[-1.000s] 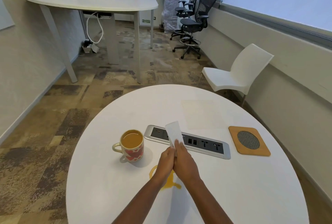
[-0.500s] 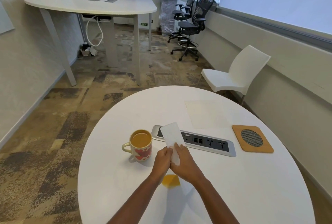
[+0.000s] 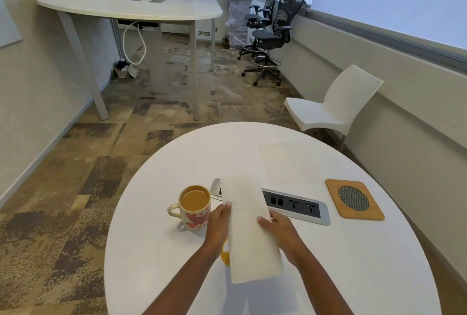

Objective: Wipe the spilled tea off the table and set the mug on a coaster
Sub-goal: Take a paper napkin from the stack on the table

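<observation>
While left hand (image 3: 218, 226) and right hand (image 3: 283, 234) each pinched it, paper towel (image 3: 249, 226): one quilted white strip.
Mug (image 3: 195, 210): one, heart-printed.
Coaster (image 3: 353, 199): one, square cork, mesh centre.

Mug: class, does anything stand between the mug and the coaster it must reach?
The power socket panel lies in the table between mug and coaster, nearly flush. The paper towel, held by the left hand and right hand, also crosses that line beside the mug.
</observation>
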The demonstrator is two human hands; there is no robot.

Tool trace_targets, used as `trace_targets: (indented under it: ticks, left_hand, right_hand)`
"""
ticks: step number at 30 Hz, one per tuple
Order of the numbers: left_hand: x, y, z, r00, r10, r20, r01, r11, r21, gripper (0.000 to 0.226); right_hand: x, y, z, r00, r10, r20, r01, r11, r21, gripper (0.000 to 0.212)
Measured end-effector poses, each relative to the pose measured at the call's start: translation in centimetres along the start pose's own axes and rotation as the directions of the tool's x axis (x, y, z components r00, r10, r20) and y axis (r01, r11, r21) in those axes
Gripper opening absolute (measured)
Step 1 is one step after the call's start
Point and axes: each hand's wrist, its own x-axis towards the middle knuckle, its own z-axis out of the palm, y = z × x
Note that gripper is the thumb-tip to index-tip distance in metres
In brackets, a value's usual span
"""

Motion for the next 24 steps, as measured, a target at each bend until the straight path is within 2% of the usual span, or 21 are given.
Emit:
trace_targets:
  ticks: [2, 5, 8, 12, 17, 19, 24]
  left_hand:
    - [0.0, -0.3, 0.3, 1.0, -0.018, 0.004, 0.018, 1.0, 0.017, 0.022]
    - [-0.2, -0.8, 0.7, 0.995, -0.064, 0.081, 0.058, 0.996, 0.068, 0.023]
    - [-0.6, -1.3, 1.0, 0.987, -0.098, 0.127, 0.088, 0.993, 0.082, 0.032]
    - [-0.9, -1.4, 1.0, 0.979, -0.103, 0.178, 0.098, 0.994, 0.038, 0.034]
    - [-0.9, -1.2, 0.7, 0.961, -0.107, 0.254, 0.12, 0.992, -0.035, 0.023]
    - [-1.1, -1.1, 0.8, 0.97, -0.09, 0.224, 0.091, 0.996, 0.006, 0.024]
    - [-1.3, -1.2, 1.2, 0.987, -0.046, 0.156, 0.027, 0.993, 0.117, 0.039]
  right_hand:
    - [0.1, 0.4, -0.3, 1.0, 0.016, 0.002, -0.016, 0.996, 0.084, 0.029]
    - [0.3, 0.9, -0.8, 0.999, 0.035, -0.003, -0.034, 0.976, 0.216, 0.027]
    - [0.6, 1.2, -1.3, 0.998, 0.057, 0.0, -0.054, 0.96, 0.274, 0.024]
    - [0.9, 1.2, -2.7, 0.997, 0.055, 0.06, -0.068, 0.969, 0.237, 0.021]
    - [1.5, 1.1, -4.9, 0.983, 0.041, 0.18, -0.074, 0.981, 0.181, 0.03]
    - [1.5, 1.0, -5.3, 0.98, 0.036, 0.195, -0.06, 0.991, 0.121, 0.029]
    - [1.7, 1.2, -5.3, 0.989, 0.036, 0.145, -0.04, 0.999, 0.029, 0.046]
